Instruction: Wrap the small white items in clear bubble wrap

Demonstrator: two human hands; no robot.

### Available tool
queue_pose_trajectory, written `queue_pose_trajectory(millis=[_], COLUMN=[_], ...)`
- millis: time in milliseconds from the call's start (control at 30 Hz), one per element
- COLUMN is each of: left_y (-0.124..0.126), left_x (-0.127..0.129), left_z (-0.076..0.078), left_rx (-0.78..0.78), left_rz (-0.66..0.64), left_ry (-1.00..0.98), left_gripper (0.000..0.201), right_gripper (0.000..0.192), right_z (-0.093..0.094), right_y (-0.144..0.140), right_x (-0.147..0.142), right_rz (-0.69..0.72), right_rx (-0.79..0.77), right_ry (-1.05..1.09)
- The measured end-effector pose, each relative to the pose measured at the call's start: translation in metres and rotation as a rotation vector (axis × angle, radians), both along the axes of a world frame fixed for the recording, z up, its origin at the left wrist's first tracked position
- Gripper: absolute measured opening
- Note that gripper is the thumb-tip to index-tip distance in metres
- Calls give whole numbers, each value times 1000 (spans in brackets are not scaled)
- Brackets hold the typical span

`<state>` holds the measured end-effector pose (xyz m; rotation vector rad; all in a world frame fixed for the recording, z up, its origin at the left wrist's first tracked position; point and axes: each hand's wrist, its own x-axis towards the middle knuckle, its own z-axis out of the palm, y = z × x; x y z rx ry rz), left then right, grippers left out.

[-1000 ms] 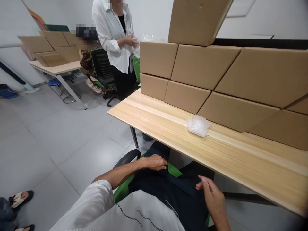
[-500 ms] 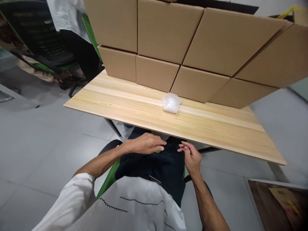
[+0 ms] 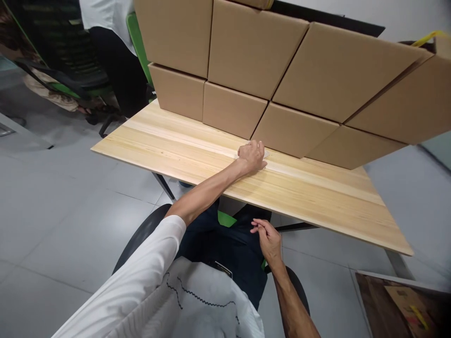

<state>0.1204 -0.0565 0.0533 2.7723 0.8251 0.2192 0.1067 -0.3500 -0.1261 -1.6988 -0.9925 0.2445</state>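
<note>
A stack of cardboard boxes [image 3: 253, 51] fills the far side of the wooden bench [image 3: 317, 197], two rows high, their fronts running from the far left to the right edge of view. The bench stretches from left to right below them, its near strip bare wood. At the far left stands a green office chair [image 3: 136, 35] with a person in a white shirt [image 3: 105, 16] beside it. The left hand [image 3: 251, 156] lies on the bench just in front of the lower boxes, its grip curled down over a clear plastic bag [image 3: 265, 153], of which only a thin edge shows at the right of the knuckles; whether the fingers have closed on it I cannot tell. The right hand [image 3: 268, 238] hangs near, below the bench edge over the lap, fingers loosely bent and holding nothing.
</note>
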Motion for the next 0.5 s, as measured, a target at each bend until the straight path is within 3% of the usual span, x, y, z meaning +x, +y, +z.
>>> queue_pose_trajectory(millis=[67, 133, 300, 500], left_y=[2, 7, 39, 73], left_x=[-4, -13, -37, -57], left_z=[-7, -10, -19, -42], left_rx=[2, 4, -59, -181], left_rz=[-15, -41, -191, -302], left_ry=[-1, -8, -15, -175], left_gripper=[68, 61, 79, 99], right_gripper=[29, 29, 29, 28], right_z=[-2, -3, -1, 13], right_y=[-2, -4, -6, -2], right_x=[2, 3, 2, -2], right_rz=[-1, -13, -34, -38], right_rx=[8, 9, -11, 16], right_ry=[-1, -1, 11, 7])
